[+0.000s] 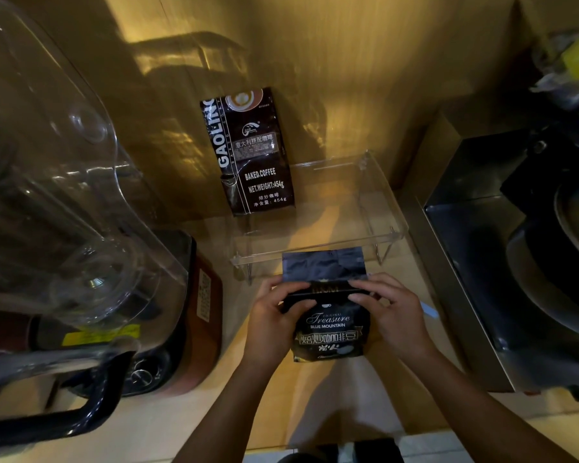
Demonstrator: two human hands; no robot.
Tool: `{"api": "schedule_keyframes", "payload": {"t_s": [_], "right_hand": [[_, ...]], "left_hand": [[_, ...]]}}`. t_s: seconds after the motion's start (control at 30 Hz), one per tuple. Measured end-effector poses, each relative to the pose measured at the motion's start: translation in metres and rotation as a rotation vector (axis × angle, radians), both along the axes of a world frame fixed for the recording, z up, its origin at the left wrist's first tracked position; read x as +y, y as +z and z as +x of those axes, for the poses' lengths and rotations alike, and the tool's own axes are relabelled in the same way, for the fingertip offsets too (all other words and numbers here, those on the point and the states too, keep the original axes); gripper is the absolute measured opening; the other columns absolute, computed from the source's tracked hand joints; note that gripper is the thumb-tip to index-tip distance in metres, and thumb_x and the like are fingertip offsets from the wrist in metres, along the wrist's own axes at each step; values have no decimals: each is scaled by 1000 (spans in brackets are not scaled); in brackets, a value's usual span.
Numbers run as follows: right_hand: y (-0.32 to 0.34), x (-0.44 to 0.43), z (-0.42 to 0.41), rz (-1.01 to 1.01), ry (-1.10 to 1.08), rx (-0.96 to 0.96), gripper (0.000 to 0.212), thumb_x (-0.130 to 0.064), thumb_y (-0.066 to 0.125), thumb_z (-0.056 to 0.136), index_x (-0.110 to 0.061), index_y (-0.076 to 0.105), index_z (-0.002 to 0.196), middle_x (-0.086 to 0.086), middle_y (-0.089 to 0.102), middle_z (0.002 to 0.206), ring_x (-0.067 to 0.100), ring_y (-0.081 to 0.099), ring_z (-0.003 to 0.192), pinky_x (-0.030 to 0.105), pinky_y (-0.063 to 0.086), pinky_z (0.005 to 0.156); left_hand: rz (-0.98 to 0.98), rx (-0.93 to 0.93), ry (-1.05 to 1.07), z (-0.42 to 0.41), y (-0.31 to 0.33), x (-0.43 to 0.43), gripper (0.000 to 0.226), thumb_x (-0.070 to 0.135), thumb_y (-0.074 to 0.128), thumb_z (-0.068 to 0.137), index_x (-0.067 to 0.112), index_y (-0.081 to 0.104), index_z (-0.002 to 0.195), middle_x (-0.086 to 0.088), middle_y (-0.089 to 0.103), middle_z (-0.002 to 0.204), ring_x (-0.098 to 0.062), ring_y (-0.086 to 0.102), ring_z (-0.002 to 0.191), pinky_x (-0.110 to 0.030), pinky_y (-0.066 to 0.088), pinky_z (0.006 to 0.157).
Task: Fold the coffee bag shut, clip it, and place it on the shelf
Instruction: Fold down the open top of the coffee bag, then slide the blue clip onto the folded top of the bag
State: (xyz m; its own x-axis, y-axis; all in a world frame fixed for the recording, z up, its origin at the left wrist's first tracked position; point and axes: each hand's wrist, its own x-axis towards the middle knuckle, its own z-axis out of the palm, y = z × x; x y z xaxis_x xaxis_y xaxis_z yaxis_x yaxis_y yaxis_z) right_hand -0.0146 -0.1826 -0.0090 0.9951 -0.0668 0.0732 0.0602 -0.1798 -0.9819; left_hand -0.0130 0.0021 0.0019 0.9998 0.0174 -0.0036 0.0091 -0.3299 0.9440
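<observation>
My left hand (pixel 271 324) and right hand (pixel 390 315) flank the black foil coffee bag (pixel 328 325); the clear acrylic shelf (pixel 375 208) stands behind it.

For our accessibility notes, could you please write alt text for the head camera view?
Both hands, left hand and right hand, grip a black Blue Mountain coffee bag on a wooden counter, bending its top flap at a crease. Behind it stands a clear acrylic shelf with a second coffee bag leaning on the wall; a blender sits at left.
</observation>
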Motion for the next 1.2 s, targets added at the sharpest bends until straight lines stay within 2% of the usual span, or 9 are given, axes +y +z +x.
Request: {"api": "schedule_keyframes", "payload": {"t_s": [0.1, 0.2, 0.37, 0.5, 0.57, 0.63, 0.7, 0.87, 1.2], "right_hand": [[1, 0, -1, 46, -18, 18, 33, 8, 65, 73, -19, 67, 91, -2, 61, 87, -6, 59, 82, 7, 47, 73], [2, 1, -1, 31, -23, -1, 34, 8, 65, 72, -23, 69, 83, -5, 58, 83, -6, 58, 80, 7, 45, 74], [-2, 4, -2, -215, -114, -45, 14, 0, 71, 69, -12, 74, 76, -11, 44, 82, 21, 45, 89, 41, 35, 87], [-1, 3, -4, -331, -95, -110, 15, -2, 71, 69, -17, 73, 72, -13, 58, 78, 6, 50, 84, 29, 25, 85], [-1, 2, -6, -352, -63, -116, 18, -3, 70, 71, -21, 72, 72, -6, 66, 74, 5, 54, 82, 24, 23, 86], [-1, 0, -6, -354, -60, -70, 20, -4, 69, 72, -24, 71, 72, -6, 67, 73, 14, 56, 84, 15, 22, 84], [0, -1, -6, -326, -79, -24, 20, -4, 70, 71, -24, 71, 68, -10, 65, 70, 20, 56, 83, 12, 29, 79], [5, 2, -9, -105, -131, 99, 29, -1, 72, 67, -25, 59, 56, -9, 57, 57, -7, 51, 54, 4, 38, 54], [6, -2, -15, -221, -90, 65, 22, 5, 59, 78, -15, 61, 71, -2, 59, 73, 6, 54, 72, 8, 39, 64]], "left_hand": [[19, -25, 36, -1, 0, 0, 32, 2, 71, 73, 28, 68, 90, 8, 51, 99, 8, 52, 92, -20, 49, 83], [88, -96, 44, -1, 1, 0, 22, 1, 69, 75, 15, 71, 91, 7, 53, 94, 9, 54, 86, -11, 47, 79], [219, -167, 69, -3, -1, -3, 12, 1, 66, 78, 10, 72, 83, -7, 57, 100, -19, 57, 93, -22, 44, 82], [364, -238, 67, -5, 1, -3, 5, 11, 66, 78, 14, 70, 76, -14, 53, 114, -18, 44, 110, -45, 33, 96], [501, -314, 39, -6, 1, -1, 13, 24, 59, 80, 15, 67, 76, -12, 60, 105, -14, 42, 107, -51, 25, 100], [571, -349, -58, -6, 6, 0, 23, 29, 46, 84, 14, 63, 78, -6, 65, 90, -14, 48, 96, -46, 21, 106], [623, -336, -161, -5, 10, -1, 26, 31, 40, 85, 14, 60, 82, -3, 66, 81, -15, 51, 87, -44, 28, 97], [703, -333, -393, -2, 16, -17, 16, 21, 51, 87, 14, 62, 97, -9, 67, 84, -29, 58, 81, -41, 44, 71], [635, -321, -391, 9, 16, -24, 9, 12, 55, 86, 14, 64, 84, -5, 68, 82, -24, 58, 81, -38, 41, 75]]}}
